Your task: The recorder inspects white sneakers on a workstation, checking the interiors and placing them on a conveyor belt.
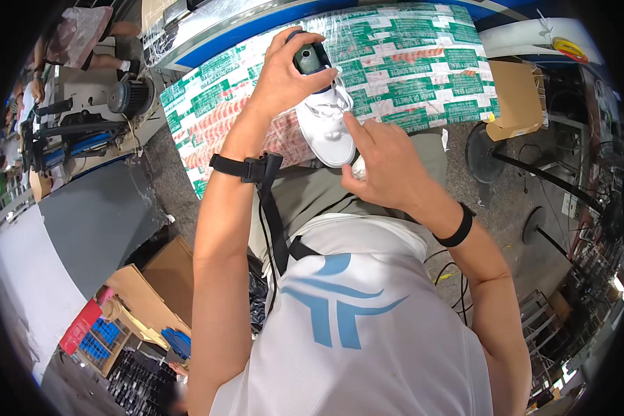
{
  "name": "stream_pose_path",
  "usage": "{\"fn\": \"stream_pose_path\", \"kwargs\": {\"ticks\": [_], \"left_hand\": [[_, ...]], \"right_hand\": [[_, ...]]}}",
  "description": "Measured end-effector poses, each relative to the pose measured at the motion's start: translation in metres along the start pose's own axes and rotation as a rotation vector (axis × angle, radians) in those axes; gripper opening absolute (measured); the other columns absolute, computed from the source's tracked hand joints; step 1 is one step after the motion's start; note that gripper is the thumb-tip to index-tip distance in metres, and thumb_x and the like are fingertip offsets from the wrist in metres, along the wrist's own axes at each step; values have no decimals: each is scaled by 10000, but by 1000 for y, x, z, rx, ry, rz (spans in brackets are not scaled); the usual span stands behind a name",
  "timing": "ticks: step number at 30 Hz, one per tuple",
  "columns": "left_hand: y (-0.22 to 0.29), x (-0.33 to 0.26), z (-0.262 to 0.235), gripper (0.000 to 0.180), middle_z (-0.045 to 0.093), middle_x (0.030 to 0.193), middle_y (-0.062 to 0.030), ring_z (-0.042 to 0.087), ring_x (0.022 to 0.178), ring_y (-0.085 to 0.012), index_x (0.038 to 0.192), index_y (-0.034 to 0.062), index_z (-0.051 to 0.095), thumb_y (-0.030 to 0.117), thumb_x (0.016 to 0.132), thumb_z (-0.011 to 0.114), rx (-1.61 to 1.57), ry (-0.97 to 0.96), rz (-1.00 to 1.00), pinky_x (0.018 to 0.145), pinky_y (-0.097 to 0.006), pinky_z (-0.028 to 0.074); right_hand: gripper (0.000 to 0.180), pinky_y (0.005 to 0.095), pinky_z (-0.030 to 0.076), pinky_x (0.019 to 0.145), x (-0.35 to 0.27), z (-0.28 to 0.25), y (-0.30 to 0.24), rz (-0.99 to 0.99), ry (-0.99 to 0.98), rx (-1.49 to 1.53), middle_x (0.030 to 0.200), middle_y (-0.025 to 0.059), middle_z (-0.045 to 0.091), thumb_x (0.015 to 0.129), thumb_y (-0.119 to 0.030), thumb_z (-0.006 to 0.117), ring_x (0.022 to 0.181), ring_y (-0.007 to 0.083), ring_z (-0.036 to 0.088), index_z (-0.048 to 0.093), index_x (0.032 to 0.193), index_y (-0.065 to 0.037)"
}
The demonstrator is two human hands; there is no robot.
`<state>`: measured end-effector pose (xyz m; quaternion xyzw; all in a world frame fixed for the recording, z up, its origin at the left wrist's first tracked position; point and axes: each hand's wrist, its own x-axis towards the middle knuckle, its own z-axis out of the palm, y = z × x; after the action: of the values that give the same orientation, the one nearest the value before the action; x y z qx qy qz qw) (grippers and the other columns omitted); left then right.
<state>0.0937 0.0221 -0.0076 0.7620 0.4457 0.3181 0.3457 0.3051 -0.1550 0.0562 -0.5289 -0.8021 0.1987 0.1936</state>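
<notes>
A white lace-up sneaker lies on the table with its toe toward me. A green block like a shoe last fills its dark-lined opening. Around the collar and heel, my left hand is closed, thumb on one side and fingers on the other. My right hand is at the shoe's right side, its index fingertip by the lace area and its thumb near the toe. Between that thumb and palm shows a small white crumpled bit; the curled fingers hide the rest of it.
Green-and-white printed tape covers the tabletop. Behind it runs a blue-edged metal rail. A cardboard box stands at the right, near a black round-based stand. Machinery with a motor is at the left, and another person farther off.
</notes>
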Motion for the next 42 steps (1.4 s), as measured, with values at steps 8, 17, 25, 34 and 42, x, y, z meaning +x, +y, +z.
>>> {"fn": "stream_pose_path", "kwargs": {"ticks": [8, 17, 25, 34, 42], "left_hand": [[-4, 3, -4, 628, 550, 1609, -156, 515, 1544, -358, 1425, 176, 747, 226, 823, 919, -77, -54, -18, 1261, -474, 440], [2, -38, -31, 981, 610, 1539, -152, 598, 1413, -234, 1750, 49, 378, 225, 925, 879, -567, 18, -384, 1190, -414, 493], [15, -84, -29, 623, 746, 1313, -179, 764, 1151, -270, 1490, -52, 563, 140, 980, 864, -986, 374, -945, 965, -434, 649], [7, 49, -203, 532, 807, 1125, -103, 746, 1003, -155, 1260, -24, 716, 126, 830, 992, 234, 251, -429, 905, -348, 618], [-105, 267, -276, 730, 754, 1344, -224, 724, 1230, -405, 1489, 4, 659, 99, 814, 921, 931, 246, -573, 1125, -454, 542]], "right_hand": [[837, 467, 546, 911, 4, -4, 6, 30, -63, 145, 1084, 168, 661, 840, -198, 807, 987, 359, 670, 539, 1592, 55], [762, 506, 560, 855, 34, 60, 24, 315, 107, 421, 1069, 203, 664, 899, -265, 794, 964, 402, 679, 572, 1532, 97], [750, 487, 542, 836, 72, 49, 8, -13, -71, 557, 1058, 191, 615, 838, -211, 808, 966, 392, 642, 622, 1527, 20], [699, 486, 538, 837, 97, 53, 155, 128, 267, 110, 1056, 166, 629, 820, -257, 823, 953, 364, 648, 688, 1455, 4], [618, 474, 512, 767, 101, 56, 165, 57, 259, 17, 1005, 135, 619, 796, -296, 814, 876, 340, 637, 759, 1358, -43]]}}
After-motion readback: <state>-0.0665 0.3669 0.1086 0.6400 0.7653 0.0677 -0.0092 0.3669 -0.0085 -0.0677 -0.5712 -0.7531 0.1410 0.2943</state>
